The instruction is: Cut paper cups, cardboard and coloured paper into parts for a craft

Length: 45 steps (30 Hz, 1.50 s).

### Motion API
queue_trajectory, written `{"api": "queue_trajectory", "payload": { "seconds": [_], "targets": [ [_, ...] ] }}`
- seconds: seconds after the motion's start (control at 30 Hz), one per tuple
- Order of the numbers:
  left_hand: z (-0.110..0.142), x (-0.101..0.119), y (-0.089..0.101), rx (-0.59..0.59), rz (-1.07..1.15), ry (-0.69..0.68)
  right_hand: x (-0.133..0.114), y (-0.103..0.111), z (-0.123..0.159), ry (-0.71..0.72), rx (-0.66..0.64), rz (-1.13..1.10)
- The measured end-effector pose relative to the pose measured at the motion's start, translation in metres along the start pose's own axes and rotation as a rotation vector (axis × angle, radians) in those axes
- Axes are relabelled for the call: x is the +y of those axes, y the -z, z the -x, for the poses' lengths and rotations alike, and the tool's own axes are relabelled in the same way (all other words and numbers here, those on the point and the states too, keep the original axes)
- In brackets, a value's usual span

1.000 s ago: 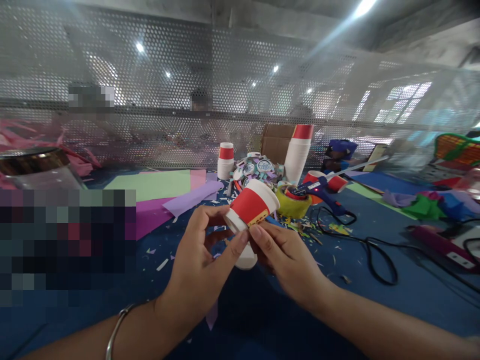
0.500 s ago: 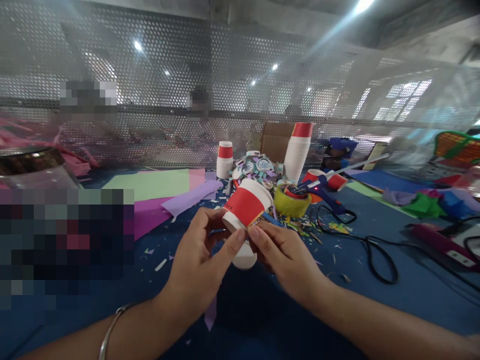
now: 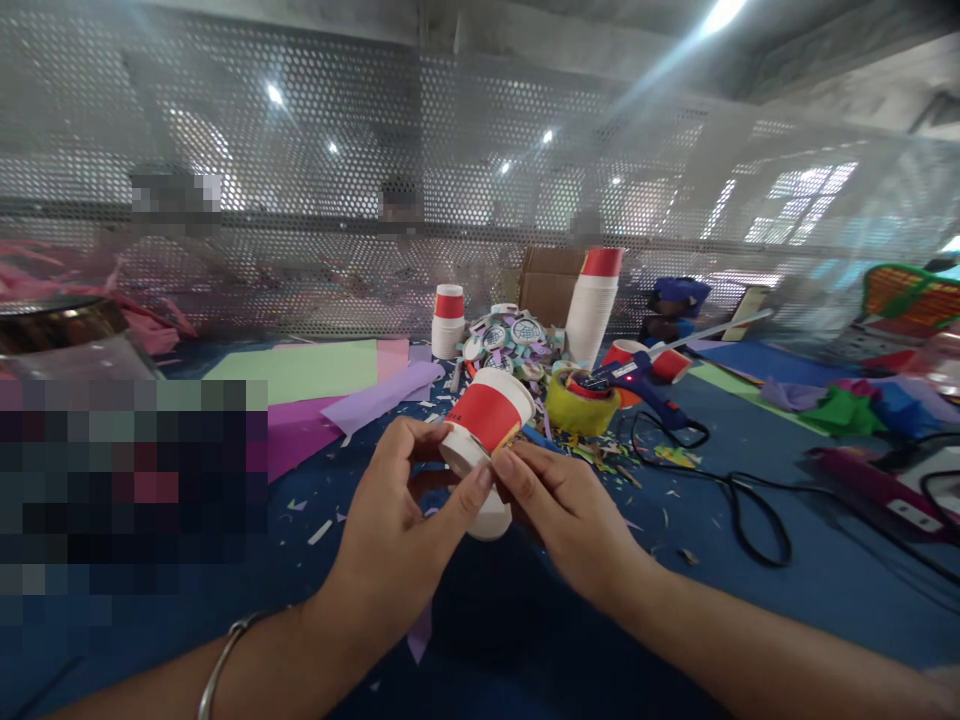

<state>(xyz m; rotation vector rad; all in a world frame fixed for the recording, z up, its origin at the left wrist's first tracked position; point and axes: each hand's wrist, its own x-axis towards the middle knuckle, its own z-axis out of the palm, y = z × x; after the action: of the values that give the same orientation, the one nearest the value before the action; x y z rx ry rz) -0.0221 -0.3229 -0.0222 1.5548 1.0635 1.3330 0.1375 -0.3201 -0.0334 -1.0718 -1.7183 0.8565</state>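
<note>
Between my hands, above the table, is a tilted red-and-white paper cup, its wide rim toward the upper right. My left hand has fingers behind the cup and its thumb at the narrow end. My right hand pinches close to the same end from the right; its fingertips are partly hidden. Just below, between the hands, shows a white rounded paper piece; whether it joins the cup I cannot tell.
A cup stack and a shorter one flank a paper-scrap heap. A blue glue gun leans over a yellow tape roll; its black cable loops rightward. Coloured paper sheets lie left. A purple power strip lies right.
The red-and-white cup has shifted slightly left and down, and its rim is tipped a little more to the right. Both hands keep nearly the same grip and position.
</note>
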Motion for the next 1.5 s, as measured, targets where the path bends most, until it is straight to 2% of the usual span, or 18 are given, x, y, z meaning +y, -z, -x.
{"api": "queue_trajectory", "payload": {
  "seconds": [0.2, 0.4, 0.5, 0.6, 0.7, 0.77, 0.93, 1.17, 1.37, 1.43, 1.5],
  "targets": [
    [-0.003, 0.000, -0.002, -0.032, 0.109, 0.053, 0.000, 0.002, -0.003, -0.078, 0.000, -0.045],
    [-0.018, 0.002, 0.003, -0.009, 0.454, 0.294, -0.001, 0.008, -0.002, -0.084, -0.058, 0.009],
    [-0.026, 0.000, 0.007, 0.069, 0.532, 0.337, -0.004, 0.013, -0.003, -0.068, -0.085, 0.052],
    [-0.031, -0.002, 0.011, 0.172, 0.581, 0.373, -0.005, 0.023, -0.006, -0.039, -0.007, 0.075],
    [-0.035, -0.005, 0.013, 0.190, 0.581, 0.400, -0.001, 0.031, -0.010, -0.023, 0.098, 0.152],
    [-0.036, -0.006, 0.013, 0.164, 0.574, 0.402, 0.001, 0.033, -0.013, -0.010, 0.126, 0.223],
    [-0.035, -0.005, 0.011, 0.123, 0.559, 0.401, 0.008, 0.028, -0.020, 0.011, 0.101, 0.393],
    [-0.035, -0.007, 0.008, -0.017, 0.514, 0.372, 0.020, 0.028, -0.029, -0.002, 0.142, 0.396],
    [-0.038, -0.008, 0.011, -0.063, 0.519, 0.357, 0.022, 0.027, -0.027, 0.017, 0.155, 0.313],
    [-0.035, -0.007, 0.012, -0.118, 0.422, 0.306, 0.024, 0.028, -0.026, 0.045, 0.197, 0.276],
    [-0.031, -0.005, 0.014, -0.169, 0.152, 0.154, 0.025, 0.030, -0.025, 0.091, 0.244, 0.252]
  ]
}}
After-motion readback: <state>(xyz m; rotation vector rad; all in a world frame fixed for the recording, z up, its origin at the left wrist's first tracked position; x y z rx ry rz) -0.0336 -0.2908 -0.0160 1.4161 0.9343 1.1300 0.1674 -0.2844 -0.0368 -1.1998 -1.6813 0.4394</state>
